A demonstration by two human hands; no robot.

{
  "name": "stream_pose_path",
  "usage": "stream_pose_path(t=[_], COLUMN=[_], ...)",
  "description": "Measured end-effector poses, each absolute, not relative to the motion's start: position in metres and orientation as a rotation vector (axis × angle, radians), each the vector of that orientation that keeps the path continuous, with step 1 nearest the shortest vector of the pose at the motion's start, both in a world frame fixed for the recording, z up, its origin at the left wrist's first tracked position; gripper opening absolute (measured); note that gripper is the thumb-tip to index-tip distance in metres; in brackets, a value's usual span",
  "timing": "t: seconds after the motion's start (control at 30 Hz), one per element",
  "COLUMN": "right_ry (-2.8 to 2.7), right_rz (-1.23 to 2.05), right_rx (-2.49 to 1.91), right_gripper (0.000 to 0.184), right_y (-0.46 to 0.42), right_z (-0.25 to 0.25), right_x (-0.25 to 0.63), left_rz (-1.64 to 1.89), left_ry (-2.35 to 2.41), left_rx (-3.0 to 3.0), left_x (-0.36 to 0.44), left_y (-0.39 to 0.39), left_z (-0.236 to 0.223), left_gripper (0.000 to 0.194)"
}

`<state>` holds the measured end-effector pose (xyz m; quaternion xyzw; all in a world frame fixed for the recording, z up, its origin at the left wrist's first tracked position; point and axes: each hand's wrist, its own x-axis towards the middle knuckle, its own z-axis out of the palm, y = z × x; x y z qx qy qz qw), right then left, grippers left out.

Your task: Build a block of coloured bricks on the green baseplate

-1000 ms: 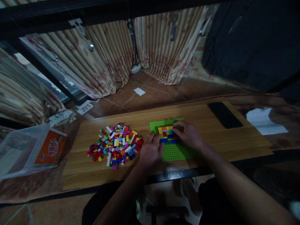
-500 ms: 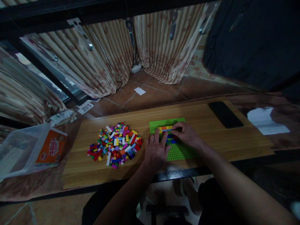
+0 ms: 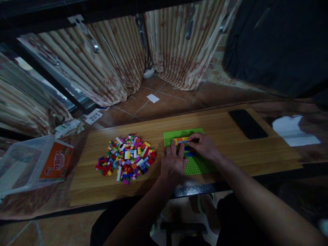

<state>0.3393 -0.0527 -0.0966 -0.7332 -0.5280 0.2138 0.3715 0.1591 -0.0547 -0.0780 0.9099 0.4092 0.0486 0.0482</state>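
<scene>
1. While the left hand (image 3: pixel 173 166) lies palm down, fingers spread over the left part of the build (image 3: pixel 182 139), its grip is released.
2. Right hand (image 3: pixel 204 147): thumb and fingers pinched together at the build's right side. Can't tell if that grip has a brick in it.
3. Baseplate (image 3: pixel 194 167): green, studded, flat on the tabletop (image 3: pixel 88 188), under both hands.
4. Build: yellow, orange, blue and red bricks on the baseplate, partly hidden by fingers.
5. Pile (image 3: pixel 130 157): loose mixed-colour bricks, left of the baseplate, apart from it.
6. Bin (image 3: pixel 32 172): clear, orange label (image 3: pixel 56 160), left of the tabletop.
7. Black slab (image 3: pixel 248 124): tabletop, far right. White sheet (image 3: pixel 294 131) past the right end.
8. Card (image 3: pixel 153 98) on the tiled floor (image 3: pixel 171 100); striped curtains (image 3: pixel 118 61) behind.
</scene>
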Motion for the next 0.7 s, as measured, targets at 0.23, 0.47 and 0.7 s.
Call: stream_pose_path(t=[0.23, 0.47, 0.7], right_ry=[-1.4, -1.479, -1.471], right_rz=[0.587, 0.553, 0.587], right_rx=[-1.86, -1.855, -1.941], right_gripper=[0.014, 0.023, 0.027], right_y=[-0.053, -0.053, -0.054], right_z=[-0.1, -0.106, -0.103], right_x=[0.342, 0.35, 0.353], left_rz=[0.108, 0.235, 0.379], left_ry=[1.251, 1.173, 1.149], left_rx=[2.764, 2.723, 2.683], left_x=[0.163, 0.155, 0.144], left_y=[-0.057, -0.056, -0.046], left_z=[-0.075, -0.081, -0.078], left_gripper=[0.059, 0.064, 0.054])
